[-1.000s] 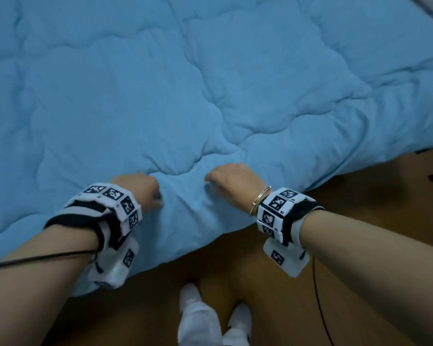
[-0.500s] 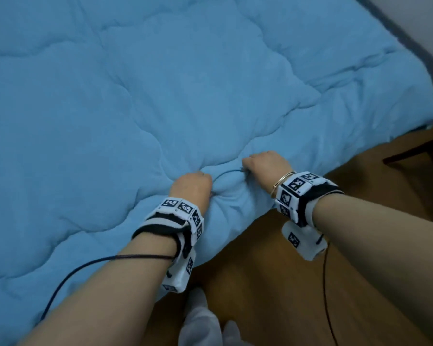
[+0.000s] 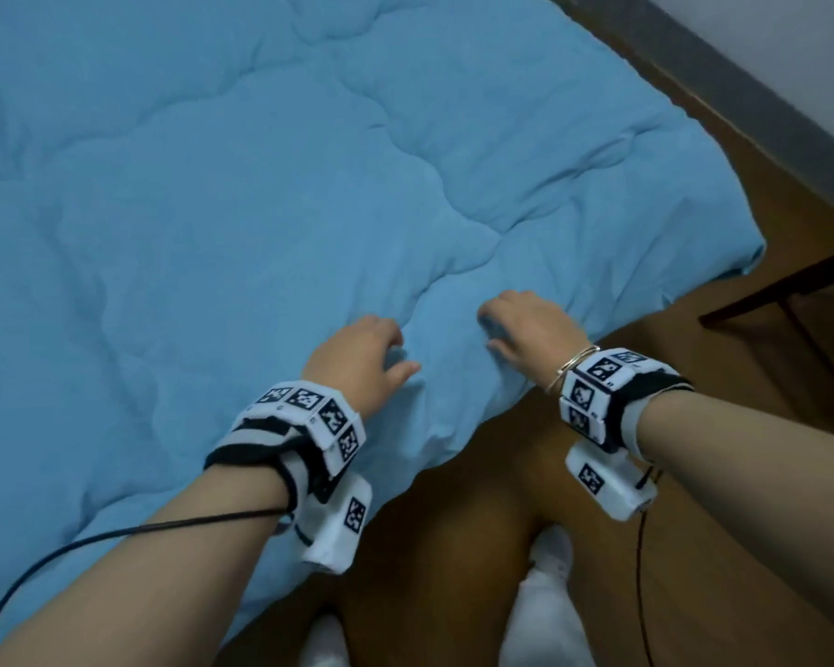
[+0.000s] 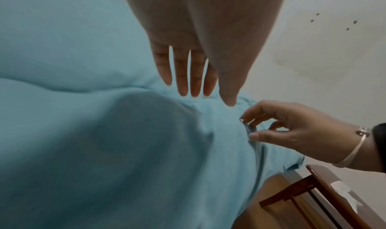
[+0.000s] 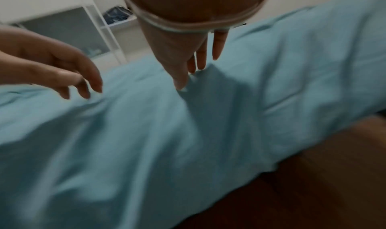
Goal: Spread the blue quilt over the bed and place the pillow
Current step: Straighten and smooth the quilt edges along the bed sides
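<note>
The blue quilt [image 3: 213, 209] lies spread over the bed, and its near edge hangs toward the floor. My left hand [image 3: 371, 353] hovers over that edge with straight fingers [image 4: 183, 77] whose tips touch the fabric. My right hand [image 3: 526, 329] is a short way to the right, fingers loosely extended [image 5: 217, 47]. Its thumb and index tips touch a small raised fold [image 4: 248, 128] of the quilt [image 4: 83, 133]. Neither hand grips the quilt [image 5: 188, 133]. No pillow is in view.
Brown wooden floor [image 3: 453, 546] lies below the bed edge, with my white-socked feet [image 3: 545, 594] on it. A dark wooden chair frame [image 3: 781, 291] stands at the right near the quilt's corner. A grey skirting and wall [image 3: 742, 89] run behind. White shelving [image 5: 100, 26] stands beyond the bed.
Half a second ago both hands bunched the quilt edge close together. Now the fingers have loosened, the hands have moved apart, and the bunched fabric lies flatter. The view has shifted right.
</note>
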{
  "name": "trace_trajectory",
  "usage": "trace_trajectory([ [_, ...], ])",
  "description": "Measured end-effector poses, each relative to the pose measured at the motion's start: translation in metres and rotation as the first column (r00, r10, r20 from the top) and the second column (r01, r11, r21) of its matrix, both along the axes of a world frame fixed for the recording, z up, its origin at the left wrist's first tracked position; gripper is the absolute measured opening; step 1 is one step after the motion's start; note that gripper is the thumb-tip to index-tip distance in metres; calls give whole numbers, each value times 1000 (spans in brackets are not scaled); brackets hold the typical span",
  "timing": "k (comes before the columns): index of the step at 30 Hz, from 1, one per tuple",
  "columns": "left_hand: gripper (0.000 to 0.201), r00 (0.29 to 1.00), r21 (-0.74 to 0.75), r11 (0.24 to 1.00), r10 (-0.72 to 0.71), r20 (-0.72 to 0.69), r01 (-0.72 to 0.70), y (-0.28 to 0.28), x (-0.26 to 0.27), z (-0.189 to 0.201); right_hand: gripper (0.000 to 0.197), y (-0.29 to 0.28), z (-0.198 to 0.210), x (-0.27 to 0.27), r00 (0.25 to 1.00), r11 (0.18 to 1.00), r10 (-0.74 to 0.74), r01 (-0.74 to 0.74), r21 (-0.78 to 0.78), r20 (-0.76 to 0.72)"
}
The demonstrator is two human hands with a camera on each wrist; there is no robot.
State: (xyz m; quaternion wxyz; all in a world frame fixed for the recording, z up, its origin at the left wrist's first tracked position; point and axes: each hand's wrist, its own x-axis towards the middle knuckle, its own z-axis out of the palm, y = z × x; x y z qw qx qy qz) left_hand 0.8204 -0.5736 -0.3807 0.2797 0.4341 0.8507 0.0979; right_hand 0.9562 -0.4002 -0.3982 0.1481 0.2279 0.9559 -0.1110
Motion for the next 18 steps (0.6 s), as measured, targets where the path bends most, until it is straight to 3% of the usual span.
trace_trajectory([
  [3, 53, 999, 51, 999, -15, -44, 18, 74, 29, -5, 52, 82, -6, 35, 992, 991, -119, 117, 64, 30],
  [5, 61, 993, 17, 999, -45, -111, 48, 121, 48, -15, 59, 129, -10, 50, 993, 987, -120, 118, 109, 12],
  [9, 47, 967, -128, 991, -3, -255, -31, 188, 69, -31, 54, 196, -17, 52, 1000, 979, 7, -9, 203, 13],
  [12, 31, 955, -194, 980, -8, -296, -52, 214, 69, -36, 41, 217, -20, 39, 997, 975, 67, -75, 208, 46],
  [18, 36, 966, -409, 911, -152, -207, 56, 227, 79, -28, 30, 227, -37, 48, 977, 994, 96, -104, 30, 191],
])
